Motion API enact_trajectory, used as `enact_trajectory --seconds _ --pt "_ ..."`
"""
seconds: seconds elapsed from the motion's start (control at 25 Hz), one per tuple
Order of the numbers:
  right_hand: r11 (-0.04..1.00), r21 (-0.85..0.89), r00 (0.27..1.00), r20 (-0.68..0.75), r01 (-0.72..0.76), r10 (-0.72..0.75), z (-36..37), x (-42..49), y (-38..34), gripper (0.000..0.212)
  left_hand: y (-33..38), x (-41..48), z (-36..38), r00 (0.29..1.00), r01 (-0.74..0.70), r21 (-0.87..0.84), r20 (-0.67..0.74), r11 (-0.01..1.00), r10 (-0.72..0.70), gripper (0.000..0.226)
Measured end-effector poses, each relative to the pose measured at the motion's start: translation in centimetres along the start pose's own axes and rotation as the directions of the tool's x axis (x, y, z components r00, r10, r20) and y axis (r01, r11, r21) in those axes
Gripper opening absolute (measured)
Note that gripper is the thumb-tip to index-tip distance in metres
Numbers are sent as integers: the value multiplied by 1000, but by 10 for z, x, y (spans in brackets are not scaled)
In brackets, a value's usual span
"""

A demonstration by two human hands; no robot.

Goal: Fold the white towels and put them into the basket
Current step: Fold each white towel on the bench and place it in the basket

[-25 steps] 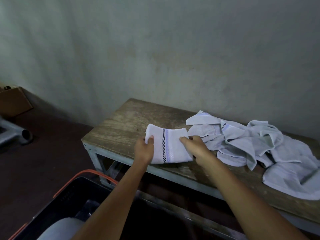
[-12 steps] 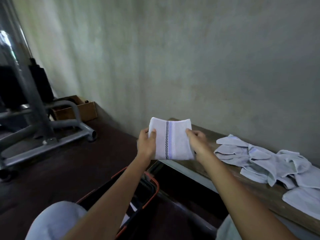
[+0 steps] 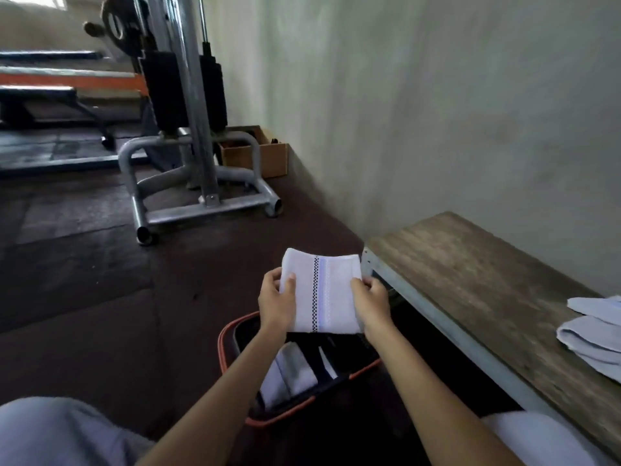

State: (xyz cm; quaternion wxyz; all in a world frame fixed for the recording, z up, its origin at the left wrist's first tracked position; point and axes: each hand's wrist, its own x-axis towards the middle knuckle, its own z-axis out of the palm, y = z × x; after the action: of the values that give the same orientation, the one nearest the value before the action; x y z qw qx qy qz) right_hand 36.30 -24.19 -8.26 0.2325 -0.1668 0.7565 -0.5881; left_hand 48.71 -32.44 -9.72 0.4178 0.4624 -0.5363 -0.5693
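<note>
A folded white towel (image 3: 324, 294) with a black checkered stripe and a blue stripe is held in the air above the far end of the basket. My left hand (image 3: 276, 302) pinches its left edge, thumb on top. My right hand (image 3: 371, 302) grips its right edge. Below them on the floor sits the black basket with an orange rim (image 3: 225, 344), and white folded towels (image 3: 292, 371) lie inside it. Unfolded white towels (image 3: 591, 334) lie on the wooden bench (image 3: 470, 274) at the right edge.
The bench stands against a pale wall (image 3: 437, 112) to the right of the basket. A grey metal gym machine frame (image 3: 198, 183) and a cardboard box (image 3: 268, 156) stand on the dark floor further back. My knees show at the bottom corners.
Both hands carried the folded towel off the bench, leftward and down, until it hangs over the basket. My view swung left, so the towel pile slid to the right edge.
</note>
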Motion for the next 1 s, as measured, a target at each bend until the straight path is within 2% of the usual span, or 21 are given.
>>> enact_trajectory --seconds 0.2,0.4,0.52,0.64,0.72,0.8,1.0 --pt "973 -195 977 144 -127 156 72 50 105 13 -125 40 -25 974 220 40 -60 975 -217 19" --pt "900 -372 899 275 -228 342 118 102 204 31 -241 79 -19 891 449 79 -111 890 -439 27" --pt "847 -458 865 271 -270 422 142 129 242 30 -280 99 -5 783 606 33 -201 795 -589 31" --pt "804 -528 817 314 -273 483 159 144 274 29 -305 108 5 612 761 17 -349 648 -710 37" --pt "787 -543 804 306 -293 510 167 149 286 28 -315 111 9 588 782 39 -377 622 -715 38" --pt "771 -548 795 283 -324 536 169 153 295 25 -320 109 13 597 779 85 -405 622 -692 37" --pt "774 -496 766 290 -392 574 169 160 305 27 -325 103 21 637 712 121 -526 692 -563 32"
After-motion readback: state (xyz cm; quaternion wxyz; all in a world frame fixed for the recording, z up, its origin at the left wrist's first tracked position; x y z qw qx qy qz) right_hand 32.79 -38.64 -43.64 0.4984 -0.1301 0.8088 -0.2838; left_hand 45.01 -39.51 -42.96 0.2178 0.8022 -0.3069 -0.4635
